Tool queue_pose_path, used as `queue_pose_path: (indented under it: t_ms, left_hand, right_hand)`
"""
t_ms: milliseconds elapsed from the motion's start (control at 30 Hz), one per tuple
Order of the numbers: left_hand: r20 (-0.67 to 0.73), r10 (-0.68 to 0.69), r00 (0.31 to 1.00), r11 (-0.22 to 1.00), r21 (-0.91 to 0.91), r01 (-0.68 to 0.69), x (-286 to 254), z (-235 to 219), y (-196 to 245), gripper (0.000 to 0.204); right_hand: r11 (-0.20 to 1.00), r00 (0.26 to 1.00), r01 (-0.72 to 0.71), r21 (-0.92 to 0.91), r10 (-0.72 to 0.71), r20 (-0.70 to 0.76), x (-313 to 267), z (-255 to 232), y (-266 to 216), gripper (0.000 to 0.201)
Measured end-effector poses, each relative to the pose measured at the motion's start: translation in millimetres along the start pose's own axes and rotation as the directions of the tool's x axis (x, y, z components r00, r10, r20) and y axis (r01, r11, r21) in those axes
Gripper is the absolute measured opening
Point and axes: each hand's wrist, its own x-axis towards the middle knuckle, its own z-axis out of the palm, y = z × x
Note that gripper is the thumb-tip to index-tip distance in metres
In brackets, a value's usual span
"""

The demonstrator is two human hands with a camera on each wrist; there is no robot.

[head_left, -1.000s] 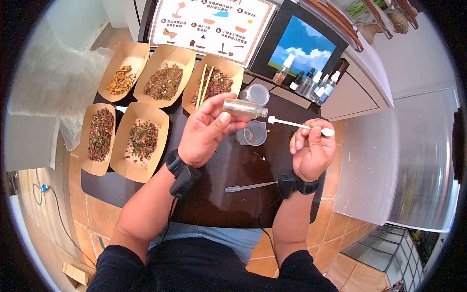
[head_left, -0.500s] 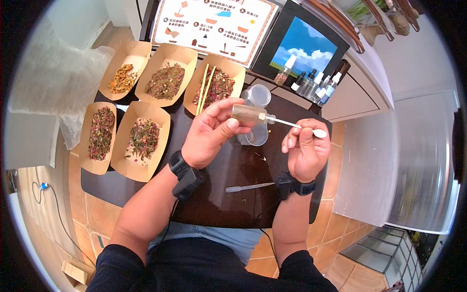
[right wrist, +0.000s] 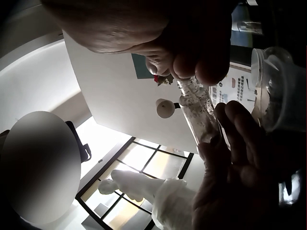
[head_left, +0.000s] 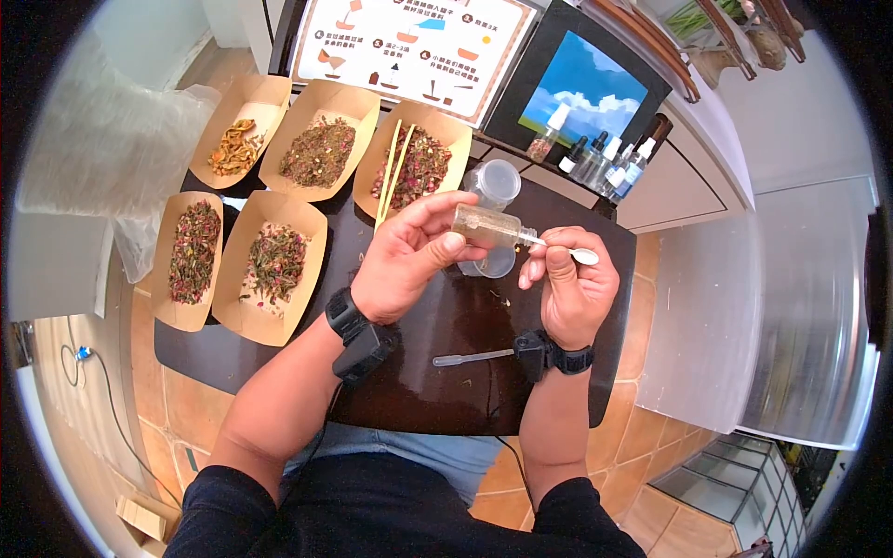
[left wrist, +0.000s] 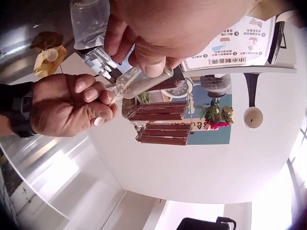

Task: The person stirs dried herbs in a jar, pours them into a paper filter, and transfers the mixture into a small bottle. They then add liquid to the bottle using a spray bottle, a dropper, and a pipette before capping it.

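Note:
My left hand (head_left: pixel 409 256) grips a small clear glass bottle (head_left: pixel 488 225) between thumb and fingers. The bottle lies almost level above the table, its neck toward the right, and bits of plant matter cling inside it, clearer in the right wrist view (right wrist: pixel 196 110). With thumb and fingers my right hand (head_left: pixel 579 288) pinches the shaft of a thin white spoon (head_left: pixel 585 257). One spoon end sticks out past the fingers; the shaft runs into the bottle's neck. Behind the bottle stand a lidded clear plastic cup (head_left: pixel 497 183) and a second clear cup (head_left: pixel 498 264), partly hidden.
Several card trays (head_left: pixel 319 93) of dried petals and herbs stand at the left; yellow chopsticks (head_left: pixel 394 172) lie across one. A plastic pipette (head_left: pixel 473 357) rests on the dark table (head_left: pixel 409 391). Small bottles (head_left: pixel 609 167) and a printed sign (head_left: pixel 409 46) stand at the back.
The right hand has moved left, bringing the spoon's far end from outside the bottle's mouth to inside it. The left hand and bottle have shifted slightly to the right.

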Motion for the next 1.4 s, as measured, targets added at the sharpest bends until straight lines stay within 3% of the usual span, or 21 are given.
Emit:
queue_pose_path:
  t_ms: [933, 1267, 1400]
  left_hand:
    - [0.007, 0.002, 1.000, 1.000, -0.019, -0.002, 0.5, -0.8, 1.3, 0.051]
    - [0.006, 0.004, 1.000, 1.000, -0.013, -0.004, 0.3, 0.3, 2.8, 0.052]
    - [0.002, 0.011, 1.000, 1.000, -0.014, -0.011, -0.2, -0.9, 1.5, 0.051]
  right_hand:
    - [0.966, 0.987, -0.157, 0.205, 0.163, -0.011, 0.0, 1.2, -0.9, 0.022]
    - [0.963, 0.988, -0.150, 0.225, 0.157, -0.013, 0.1, 0.4, 1.8, 0.021]
    - [0.984, 0.996, -0.085, 0.158, 0.087, -0.007, 0.5, 2.8, 2.5, 0.020]
